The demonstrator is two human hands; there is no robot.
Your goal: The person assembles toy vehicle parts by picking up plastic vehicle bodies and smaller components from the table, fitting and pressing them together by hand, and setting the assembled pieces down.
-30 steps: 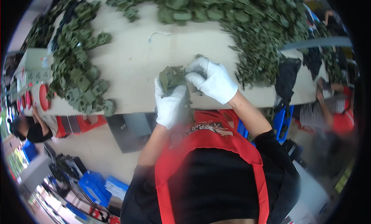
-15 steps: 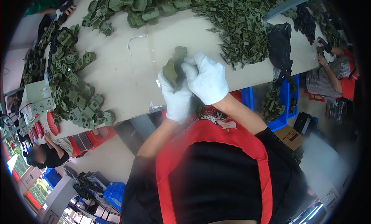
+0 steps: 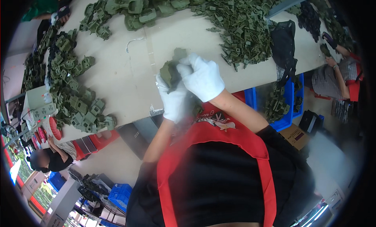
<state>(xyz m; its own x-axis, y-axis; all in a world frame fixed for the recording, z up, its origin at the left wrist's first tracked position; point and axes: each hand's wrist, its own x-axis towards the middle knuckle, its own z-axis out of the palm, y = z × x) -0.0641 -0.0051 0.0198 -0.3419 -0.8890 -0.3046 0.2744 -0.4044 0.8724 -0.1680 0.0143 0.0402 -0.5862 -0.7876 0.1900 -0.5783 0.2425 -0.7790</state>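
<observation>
- The right hand (image 3: 201, 79), in a white glove, has its fingers curled down over the top of a green plastic part (image 3: 171, 70), pressing on it from the right side.
- The left hand (image 3: 174, 99), also gloved in white, grips the same part from below; its fingers wrap up around the lower edge, thumb against the near face.
- The part sits between both hands, raised just above the near edge of the pale worktable (image 3: 125, 82), close to the person's chest.
- A red apron (image 3: 219, 137) over a black shirt fills the lower middle of the view.
- On the table to the left lies a loose heap of larger green parts (image 3: 76, 98); along the far edge runs a second row of them (image 3: 137, 8).
- To the right, near the hands, is a dense pile of small green pieces (image 3: 243, 31), with a black bag (image 3: 284, 43) just beside it.
- A blue bin (image 3: 284, 109) holding more green pieces stands below the table's right end, a brown cardboard box (image 3: 298, 135) beside it.
- At the far left, a pale box (image 3: 39, 109) with round marks rests on the table corner, next to red reels (image 3: 49, 129).
- Other people sit at the right edge (image 3: 337, 76) and lower left (image 3: 51, 160).
</observation>
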